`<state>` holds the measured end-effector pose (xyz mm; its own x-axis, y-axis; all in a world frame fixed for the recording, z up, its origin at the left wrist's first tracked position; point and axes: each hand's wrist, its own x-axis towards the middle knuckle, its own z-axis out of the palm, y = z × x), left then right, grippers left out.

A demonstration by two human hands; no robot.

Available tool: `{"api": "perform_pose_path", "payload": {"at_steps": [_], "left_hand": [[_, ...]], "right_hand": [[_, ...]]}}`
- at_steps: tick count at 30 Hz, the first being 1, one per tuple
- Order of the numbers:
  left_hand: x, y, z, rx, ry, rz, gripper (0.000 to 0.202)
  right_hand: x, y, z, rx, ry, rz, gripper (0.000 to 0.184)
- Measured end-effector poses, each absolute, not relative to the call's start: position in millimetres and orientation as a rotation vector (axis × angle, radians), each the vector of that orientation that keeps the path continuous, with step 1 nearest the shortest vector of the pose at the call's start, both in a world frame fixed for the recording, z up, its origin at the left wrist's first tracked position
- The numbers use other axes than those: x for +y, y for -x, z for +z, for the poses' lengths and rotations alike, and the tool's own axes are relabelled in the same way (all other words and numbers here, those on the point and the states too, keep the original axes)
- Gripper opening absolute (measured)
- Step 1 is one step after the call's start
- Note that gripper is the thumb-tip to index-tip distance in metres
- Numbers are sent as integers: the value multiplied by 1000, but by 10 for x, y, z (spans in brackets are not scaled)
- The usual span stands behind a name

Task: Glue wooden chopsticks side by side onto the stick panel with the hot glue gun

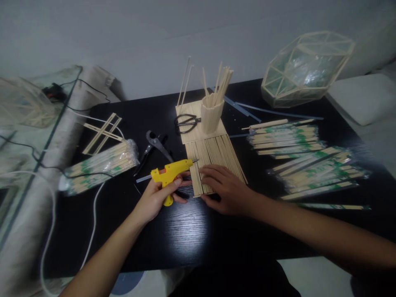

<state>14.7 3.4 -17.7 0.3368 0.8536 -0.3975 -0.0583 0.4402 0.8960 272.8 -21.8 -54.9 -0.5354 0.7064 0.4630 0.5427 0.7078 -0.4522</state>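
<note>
My left hand (157,196) is closed around a yellow hot glue gun (168,173). A clear glue stick (144,178) pokes out of its back, and its nozzle points right, over the left edge of a flat row of wooden sticks (213,154). On the near part of that row lies my right hand (227,187), palm down with fingers stretched out; what is under the palm is hidden. Behind the row is a pale wooden board (193,138), bearing black-handled scissors (187,123) and a holder made of sticks (212,115) with several loose sticks standing in it.
Left of the glue gun lie pliers (157,144), a wrapped bundle of chopsticks (102,165) and crossed sticks (103,134). Several wrapped chopsticks (318,169) spread at right. A faceted stick frame (306,72) stands at the back right. A white cable (94,218) hangs across the left side.
</note>
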Motion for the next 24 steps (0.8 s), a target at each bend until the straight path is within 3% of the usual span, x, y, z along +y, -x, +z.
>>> {"api": "perform_pose_path", "payload": {"at_steps": [13,20,24], "left_hand": [[47,-126,-207,1036,-1013,674,50],[225,75,-189,1071,-1211,577,46],[313,215,-184,1006,-1347,411,52]], "right_hand": [[-221,-2739,-537,-2280,940,399,19],[-212,-2734,-538,-2246,977,398,46],[-214,-2737,-510,-2263,982,392,50]]}}
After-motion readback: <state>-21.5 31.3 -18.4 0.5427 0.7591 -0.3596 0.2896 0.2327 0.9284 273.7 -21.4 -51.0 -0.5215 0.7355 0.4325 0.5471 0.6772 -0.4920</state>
